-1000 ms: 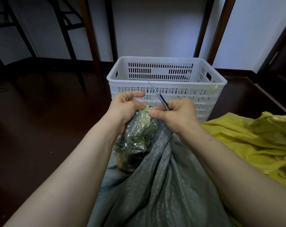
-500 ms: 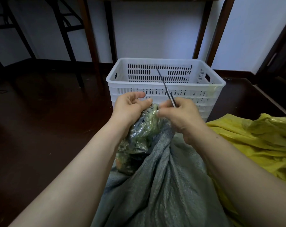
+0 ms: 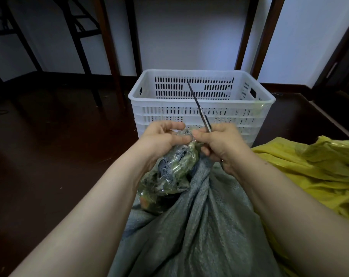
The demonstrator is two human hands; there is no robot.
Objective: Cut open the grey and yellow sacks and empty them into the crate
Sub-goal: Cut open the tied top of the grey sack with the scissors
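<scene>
Head view: the left hand [image 3: 163, 136] grips the gathered top of a clear plastic bag [image 3: 173, 170] of greenish contents that protrudes from the cut mouth of the grey sack [image 3: 189, 226], which lies in the foreground on the dark floor [image 3: 59, 156]. The right hand [image 3: 221, 144] is curled round the handles of the scissors [image 3: 199, 106], blades together and pointing up and away across the white crate [image 3: 201, 72], which stands just beyond the hands. The yellow sack [image 3: 309, 170] lies crumpled beside the grey one, on its right. Compared with one second earlier, the scissors stand steeper, their tip now seen against the crate's far wall rather than near its front rim, and the two thumbs, then apart, now meet at the bag's top
</scene>
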